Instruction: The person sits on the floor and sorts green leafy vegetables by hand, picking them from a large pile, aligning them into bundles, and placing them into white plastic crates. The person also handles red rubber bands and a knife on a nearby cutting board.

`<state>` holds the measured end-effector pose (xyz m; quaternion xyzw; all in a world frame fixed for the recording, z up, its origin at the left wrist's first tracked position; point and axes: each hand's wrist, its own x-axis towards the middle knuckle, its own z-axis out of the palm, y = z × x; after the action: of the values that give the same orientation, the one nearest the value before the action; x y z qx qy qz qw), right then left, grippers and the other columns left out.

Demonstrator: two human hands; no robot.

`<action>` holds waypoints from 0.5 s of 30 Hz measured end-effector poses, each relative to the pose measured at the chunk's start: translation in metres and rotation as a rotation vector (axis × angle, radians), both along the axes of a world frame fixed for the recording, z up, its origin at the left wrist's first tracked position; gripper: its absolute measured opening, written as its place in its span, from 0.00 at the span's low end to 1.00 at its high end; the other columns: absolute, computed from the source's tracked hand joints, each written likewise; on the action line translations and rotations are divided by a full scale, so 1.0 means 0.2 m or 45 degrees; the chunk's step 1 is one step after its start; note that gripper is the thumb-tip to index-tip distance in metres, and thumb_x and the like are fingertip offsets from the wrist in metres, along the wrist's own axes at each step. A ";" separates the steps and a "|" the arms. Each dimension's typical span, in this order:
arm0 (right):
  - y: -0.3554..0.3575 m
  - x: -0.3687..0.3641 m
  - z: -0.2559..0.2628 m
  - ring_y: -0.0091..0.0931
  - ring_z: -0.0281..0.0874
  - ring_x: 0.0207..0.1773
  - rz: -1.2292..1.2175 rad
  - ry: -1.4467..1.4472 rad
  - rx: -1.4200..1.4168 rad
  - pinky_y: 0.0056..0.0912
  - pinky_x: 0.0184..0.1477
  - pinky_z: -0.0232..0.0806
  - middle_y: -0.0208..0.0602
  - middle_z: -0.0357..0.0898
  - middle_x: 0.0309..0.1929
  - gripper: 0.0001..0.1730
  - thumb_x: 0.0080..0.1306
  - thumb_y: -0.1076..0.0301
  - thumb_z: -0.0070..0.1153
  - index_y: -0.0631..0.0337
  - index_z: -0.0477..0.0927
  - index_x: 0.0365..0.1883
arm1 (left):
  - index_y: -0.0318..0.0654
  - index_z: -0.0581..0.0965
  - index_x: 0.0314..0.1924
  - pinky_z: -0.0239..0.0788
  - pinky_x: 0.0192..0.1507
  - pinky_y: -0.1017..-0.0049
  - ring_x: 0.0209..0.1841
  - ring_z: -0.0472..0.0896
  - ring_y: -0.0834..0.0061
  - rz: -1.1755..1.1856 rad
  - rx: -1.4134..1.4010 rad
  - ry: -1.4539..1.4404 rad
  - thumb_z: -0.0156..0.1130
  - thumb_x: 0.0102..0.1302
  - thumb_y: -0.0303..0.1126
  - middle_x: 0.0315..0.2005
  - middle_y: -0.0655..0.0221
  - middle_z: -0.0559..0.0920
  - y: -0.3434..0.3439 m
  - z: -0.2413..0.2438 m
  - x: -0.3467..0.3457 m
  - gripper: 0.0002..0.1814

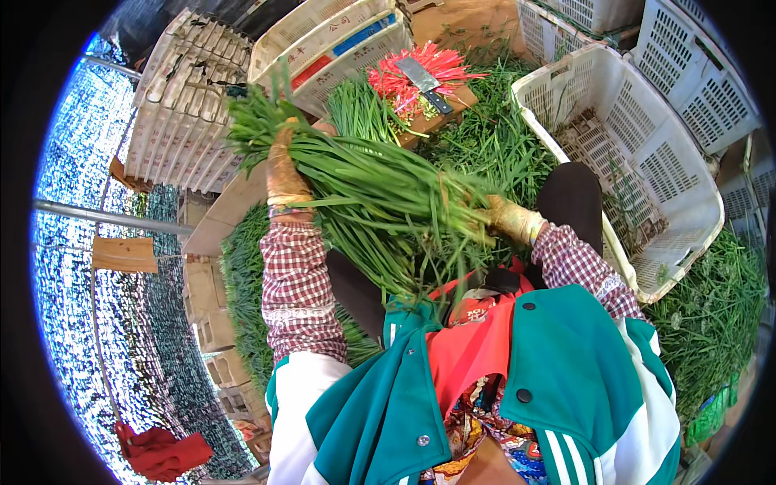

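A large bundle of long green leafy stalks, resembling garlic chives (376,170), stretches between my hands above my lap. My left hand (287,160), in a soiled glove, grips its leafy end. Around the stem end at the right closes my right hand (512,217), also gloved; its fingertips are partly hidden by the stalks. Beyond the bundle, a cleaver (418,76) with a black handle lies on a heap of pink-red ties (445,63) on a wooden board (439,124). More cut stalks (357,112) lie left of the board.
An open white plastic crate (673,242) stands at the right, with plant scraps inside. Stacked white crates (188,109) rise at the upper left. Loose greens (709,315) cover the ground at right, and more greens (245,291) lie beside concrete blocks (215,330) at left.
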<state>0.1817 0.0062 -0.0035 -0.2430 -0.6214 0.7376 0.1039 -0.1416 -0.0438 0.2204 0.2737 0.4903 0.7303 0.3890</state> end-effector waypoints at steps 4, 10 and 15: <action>-0.03 0.01 -0.13 0.40 0.74 0.53 -0.413 -0.389 0.418 0.36 0.52 0.67 0.51 0.77 0.48 0.24 0.67 0.57 0.49 0.64 0.73 0.56 | 0.39 0.70 0.60 0.76 0.48 0.66 0.49 0.79 0.65 0.314 -0.084 0.497 0.40 0.73 0.35 0.54 0.56 0.76 -0.08 0.08 -0.13 0.20; -0.03 0.00 0.19 0.25 0.75 0.31 -1.172 0.019 0.813 0.22 0.37 0.70 0.36 0.78 0.37 0.18 0.66 0.65 0.54 0.62 0.72 0.52 | 0.37 0.70 0.59 0.74 0.50 0.70 0.50 0.78 0.64 0.578 -0.275 1.380 0.46 0.61 0.13 0.52 0.54 0.77 -0.20 0.13 -0.48 0.25; -0.06 -0.37 0.79 0.40 0.77 0.48 -0.733 0.199 1.849 0.40 0.46 0.72 0.37 0.74 0.55 0.30 0.55 0.64 0.61 0.46 0.73 0.59 | 0.35 0.68 0.62 0.71 0.51 0.74 0.48 0.78 0.68 0.459 -0.238 0.595 0.46 0.63 0.13 0.55 0.54 0.75 -0.08 0.17 -0.22 0.26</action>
<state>0.1086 -0.0049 0.1554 -0.2132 -0.8515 0.1058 0.4672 -0.1852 -0.0607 0.2534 0.3059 0.6721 0.6566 0.1535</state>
